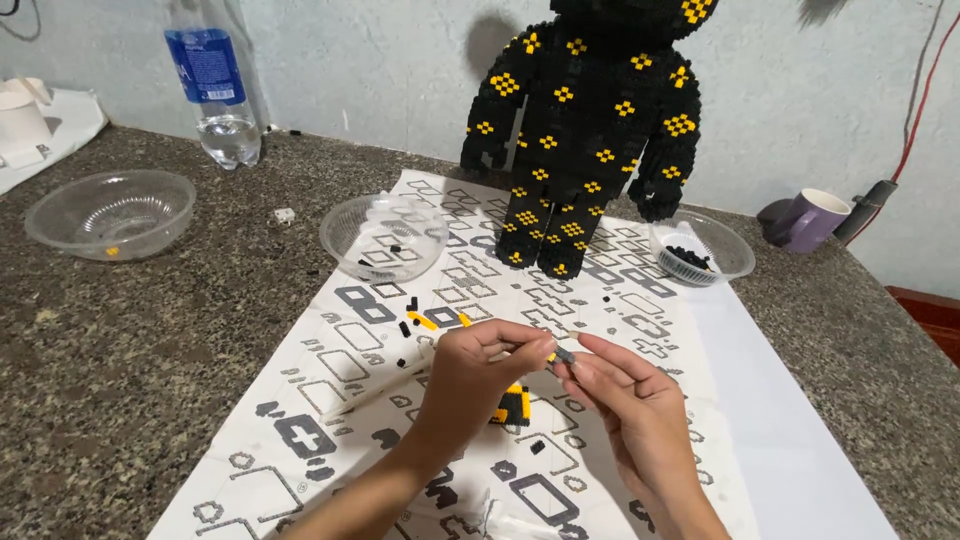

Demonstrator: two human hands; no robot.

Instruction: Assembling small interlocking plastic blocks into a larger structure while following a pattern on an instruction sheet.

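Item: small dark brick [563,354], pinched between the fingertips of our left hand [478,375] and our right hand [625,400], both closed narrowly on it, above the middle of the instruction sheet [770,440]. Whether a second piece sits in the pinch we cannot tell.

Item: black-and-yellow partial assembly [514,405], lying on the sheet just below our left hand, at 6 o'clock from the held brick.

Item: loose black and yellow pieces [421,320], scattered on the sheet at 10 o'clock from our hands.

Item: black block figure with yellow diamonds [585,130], upright at 12 o'clock on the sheet's far edge.

Item: clear bowl [384,235], at 11 o'clock, a few dark bits inside.

Item: clear bowl of black pieces [701,250], at 1 o'clock.

Item: third clear bowl [111,212], at 10 o'clock, well apart on the speckled stone counter [120,350].

Item: water bottle [213,85], far at 10 o'clock by the wall.

Item: purple mug [810,220], at 2 o'clock.
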